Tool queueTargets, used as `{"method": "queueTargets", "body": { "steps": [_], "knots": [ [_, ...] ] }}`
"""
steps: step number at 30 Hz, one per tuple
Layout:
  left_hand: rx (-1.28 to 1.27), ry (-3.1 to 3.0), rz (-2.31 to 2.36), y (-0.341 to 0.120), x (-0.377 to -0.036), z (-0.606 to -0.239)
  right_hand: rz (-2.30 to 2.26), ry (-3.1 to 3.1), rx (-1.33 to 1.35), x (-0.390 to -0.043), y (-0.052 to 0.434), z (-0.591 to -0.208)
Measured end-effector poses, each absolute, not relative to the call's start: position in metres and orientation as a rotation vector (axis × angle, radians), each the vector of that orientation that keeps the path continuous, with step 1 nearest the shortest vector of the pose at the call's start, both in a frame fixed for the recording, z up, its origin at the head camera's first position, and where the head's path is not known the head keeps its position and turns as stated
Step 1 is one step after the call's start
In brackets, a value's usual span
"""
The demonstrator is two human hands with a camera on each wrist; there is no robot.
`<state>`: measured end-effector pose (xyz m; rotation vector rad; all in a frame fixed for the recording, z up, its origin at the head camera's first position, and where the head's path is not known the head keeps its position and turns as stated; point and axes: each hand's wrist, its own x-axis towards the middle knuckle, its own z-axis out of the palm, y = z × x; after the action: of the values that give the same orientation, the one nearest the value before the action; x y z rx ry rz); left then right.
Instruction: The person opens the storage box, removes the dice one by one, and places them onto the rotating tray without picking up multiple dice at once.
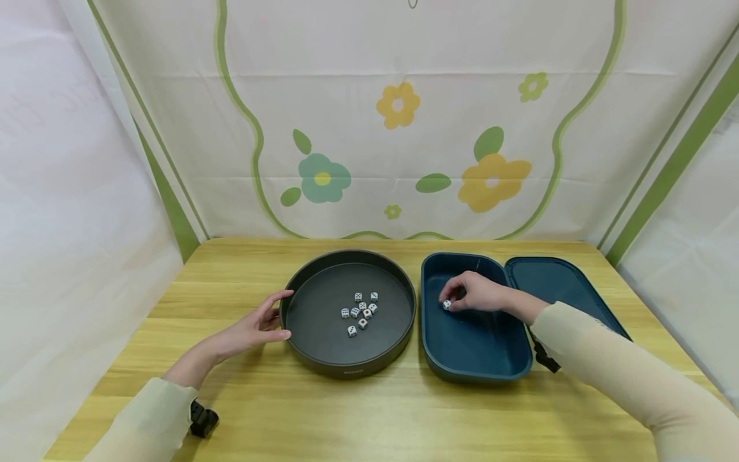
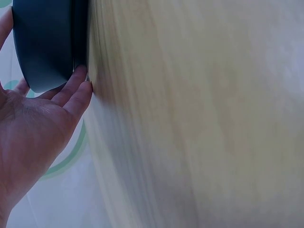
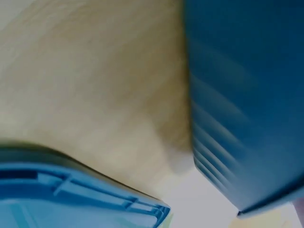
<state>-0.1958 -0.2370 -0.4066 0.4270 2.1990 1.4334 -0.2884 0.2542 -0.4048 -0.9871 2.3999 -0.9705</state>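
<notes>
A round dark pan (image 1: 323, 346) stands on the table with several white dice (image 1: 362, 307) lying loosely grouped inside it. My left hand (image 1: 256, 330) rests at the pan's left side, thumb and fingers spread and fairly straight. In the left wrist view, the fingertips (image 2: 78, 78) are right at the pan's outer wall (image 2: 45, 42), near its base. To the right, my right hand (image 1: 476, 292) reaches into a blue rectangular container (image 1: 482, 346) and pinches one die (image 1: 447, 305) between thumb and fingers. The right wrist view shows the container's outside wall (image 3: 232, 95), with the hand almost out of sight.
A blue lid (image 1: 554, 282) lies at the container's right, its edge close to the container. Wooden tabletop (image 1: 358, 417) extends in front of the pan and container. A white curtain (image 1: 346, 77) with printed flowers hangs behind the table, and white fabric encloses both sides.
</notes>
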Motion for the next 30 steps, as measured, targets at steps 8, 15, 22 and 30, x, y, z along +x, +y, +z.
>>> {"method": "queueTargets", "body": {
  "steps": [8,15,22,30],
  "knots": [
    [0.425,2.198,1.438,-0.237,-0.196,-0.406,-0.97,2.445,-0.99,-0.288,0.256,-0.384],
    [0.431,2.202,1.445,-0.237,-0.196,-0.406,-0.956,2.47,-0.984,-0.288,0.247,-0.364],
    [0.42,2.206,1.453,-0.237,-0.195,-0.406,-0.972,2.465,-1.043,-0.288,0.228,-0.342],
    [0.425,2.199,1.454,-0.236,-0.195,-0.406,-0.98,2.425,-1.07,-0.289,0.203,-0.328]
  ]
}}
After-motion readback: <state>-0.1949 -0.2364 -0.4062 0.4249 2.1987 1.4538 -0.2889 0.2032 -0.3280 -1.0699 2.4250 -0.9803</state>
